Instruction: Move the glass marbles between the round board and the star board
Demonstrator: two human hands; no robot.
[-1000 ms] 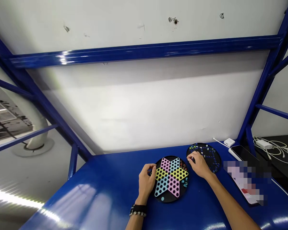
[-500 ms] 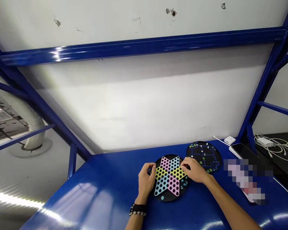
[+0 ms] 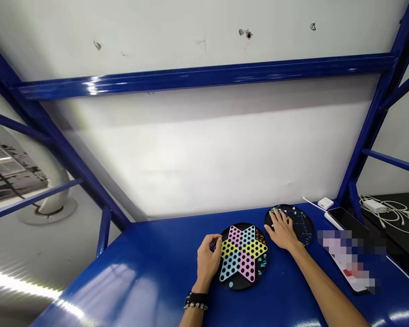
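Observation:
A round black Chinese checkers board [image 3: 247, 265] with a pink, blue and yellow star lies on the blue table. Orange-brown and turquoise marbles sit in its right-hand side pockets. At the board's left rim is my left hand [image 3: 208, 259], its fingers curled and the thumb bent toward the index finger on the rim; anything small between the tips is hidden. My right hand [image 3: 282, 230] lies palm down, fingers spread, over the left part of a second round black tray [image 3: 298, 227] with blue-edged hollows and several marbles. Whatever is under those fingers is covered.
On the right of the blue table [image 3: 163, 254] lie a dark phone [image 3: 347, 220], a white charger [image 3: 325, 203] and a partly blurred-out phone-like item [image 3: 356, 284]. White cables [image 3: 395, 211] rest on a black surface beyond. A blue metal frame [image 3: 207, 75] stands against the white wall.
My right hand has left the star board's right side and moved right and away from me onto the second tray, its fingers spreading. My left hand stays at the board's rim.

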